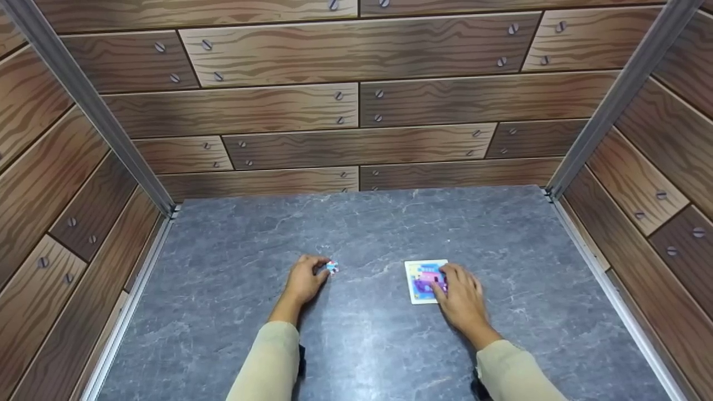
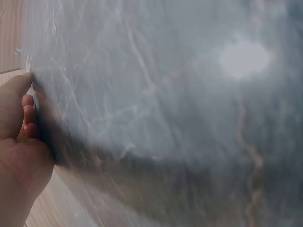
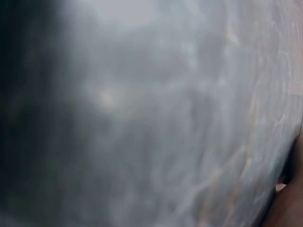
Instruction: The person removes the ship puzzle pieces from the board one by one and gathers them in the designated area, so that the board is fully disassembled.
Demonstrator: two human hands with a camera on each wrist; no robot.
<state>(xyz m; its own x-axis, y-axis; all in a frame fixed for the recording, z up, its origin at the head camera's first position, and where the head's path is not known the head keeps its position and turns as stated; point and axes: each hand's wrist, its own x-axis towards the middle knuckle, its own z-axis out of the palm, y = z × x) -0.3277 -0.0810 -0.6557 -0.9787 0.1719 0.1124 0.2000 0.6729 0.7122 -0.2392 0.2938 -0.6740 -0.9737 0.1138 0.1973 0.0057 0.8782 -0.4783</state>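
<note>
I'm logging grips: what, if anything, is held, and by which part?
The left hand pinches a small puzzle piece by its left edge. The right hand lies over a picture board at its right side; whether it grips is unclear.

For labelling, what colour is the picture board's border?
Picture board: whitish border, clearest in the head view.

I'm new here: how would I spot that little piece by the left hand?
On the grey, marbled tabletop, look for the person's left hand. The small blue, white and red piece is at its thumb and fingertip. It is far smaller than the pale-bordered picture board under the right hand.
</note>
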